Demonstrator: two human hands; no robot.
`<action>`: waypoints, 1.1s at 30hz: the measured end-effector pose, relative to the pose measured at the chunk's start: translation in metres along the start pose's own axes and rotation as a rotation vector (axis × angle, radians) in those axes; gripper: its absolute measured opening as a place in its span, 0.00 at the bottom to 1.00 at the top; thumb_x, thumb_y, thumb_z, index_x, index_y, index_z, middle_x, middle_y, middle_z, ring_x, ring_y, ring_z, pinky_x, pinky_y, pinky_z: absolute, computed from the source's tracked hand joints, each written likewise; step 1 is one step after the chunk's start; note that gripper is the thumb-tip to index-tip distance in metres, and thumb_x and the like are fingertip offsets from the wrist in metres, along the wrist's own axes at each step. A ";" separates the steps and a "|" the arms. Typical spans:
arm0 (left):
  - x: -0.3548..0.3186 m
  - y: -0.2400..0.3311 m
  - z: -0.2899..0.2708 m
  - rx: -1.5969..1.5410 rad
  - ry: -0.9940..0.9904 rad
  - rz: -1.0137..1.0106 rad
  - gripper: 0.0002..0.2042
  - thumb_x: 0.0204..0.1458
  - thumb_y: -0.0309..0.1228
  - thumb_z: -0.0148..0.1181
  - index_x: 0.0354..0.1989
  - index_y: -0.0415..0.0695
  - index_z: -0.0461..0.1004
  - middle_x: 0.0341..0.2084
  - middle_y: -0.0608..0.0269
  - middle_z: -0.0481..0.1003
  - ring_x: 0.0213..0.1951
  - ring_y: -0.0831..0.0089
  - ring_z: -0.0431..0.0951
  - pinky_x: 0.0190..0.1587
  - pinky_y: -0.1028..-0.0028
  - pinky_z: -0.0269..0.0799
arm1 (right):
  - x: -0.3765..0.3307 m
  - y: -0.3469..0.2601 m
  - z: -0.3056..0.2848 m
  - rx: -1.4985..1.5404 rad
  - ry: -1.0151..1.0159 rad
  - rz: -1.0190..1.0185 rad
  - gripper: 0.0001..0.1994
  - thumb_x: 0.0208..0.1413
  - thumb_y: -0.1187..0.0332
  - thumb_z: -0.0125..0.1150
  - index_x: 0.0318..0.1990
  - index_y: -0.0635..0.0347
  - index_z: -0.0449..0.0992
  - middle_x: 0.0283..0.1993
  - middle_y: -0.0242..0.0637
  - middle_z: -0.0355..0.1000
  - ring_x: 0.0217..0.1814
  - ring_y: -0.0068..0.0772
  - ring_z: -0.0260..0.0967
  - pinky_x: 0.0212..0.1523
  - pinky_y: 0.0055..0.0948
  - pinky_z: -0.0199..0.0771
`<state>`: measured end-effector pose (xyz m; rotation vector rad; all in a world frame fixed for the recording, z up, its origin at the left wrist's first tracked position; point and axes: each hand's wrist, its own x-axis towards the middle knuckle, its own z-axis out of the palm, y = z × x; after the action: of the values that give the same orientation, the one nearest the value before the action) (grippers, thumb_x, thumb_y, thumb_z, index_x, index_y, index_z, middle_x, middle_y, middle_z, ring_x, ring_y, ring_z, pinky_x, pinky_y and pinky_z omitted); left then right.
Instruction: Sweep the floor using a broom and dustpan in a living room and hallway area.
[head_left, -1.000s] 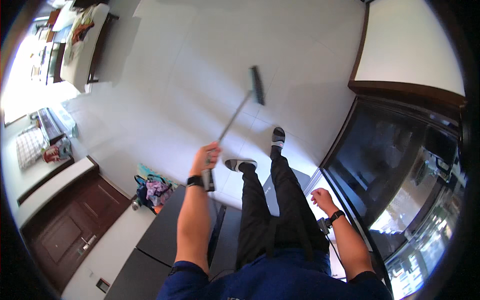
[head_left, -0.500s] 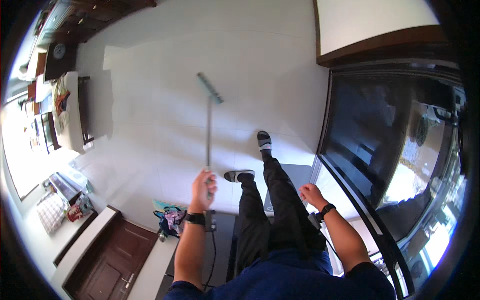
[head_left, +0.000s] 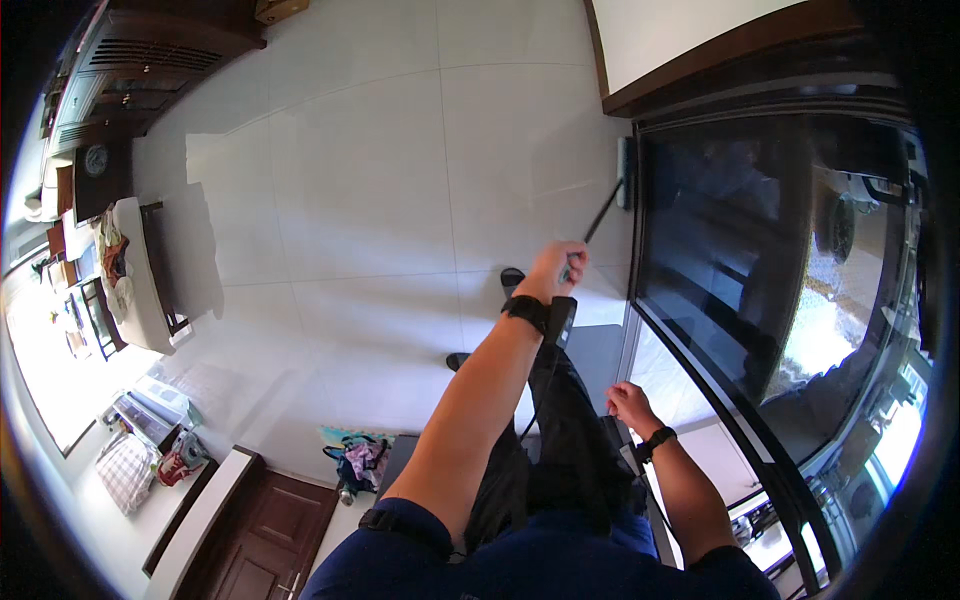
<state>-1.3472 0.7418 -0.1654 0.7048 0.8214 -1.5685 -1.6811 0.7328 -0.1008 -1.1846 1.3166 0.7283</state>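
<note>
Our brush [head_left: 625, 184] has swung right since earlier. Left to right we see: reddish bag [head_left: 182, 458], contents blurred; our left hand [head_left: 562, 268] wrapped round the thin, dark pole [head_left: 603, 212]; pale blue-grey head [head_left: 626, 168] by the glass door [head_left: 715, 230]'s frame; our right hand [head_left: 629, 403] loosely curled, can't tell if holding anything.
</note>
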 end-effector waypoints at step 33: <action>-0.282 0.053 -0.254 -0.329 0.330 0.462 0.08 0.51 0.29 0.54 0.24 0.43 0.65 0.18 0.67 0.64 0.16 0.81 0.61 0.16 0.81 0.57 | 0.004 -0.127 0.113 -0.280 -0.025 -0.271 0.10 0.55 0.66 0.51 0.33 0.65 0.73 0.22 0.34 0.71 0.20 0.23 0.66 0.23 0.23 0.67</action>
<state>-1.2541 1.1052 -0.0882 0.8496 1.0423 -0.8893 -1.5254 0.7998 -0.0912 -1.5389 1.0279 0.7406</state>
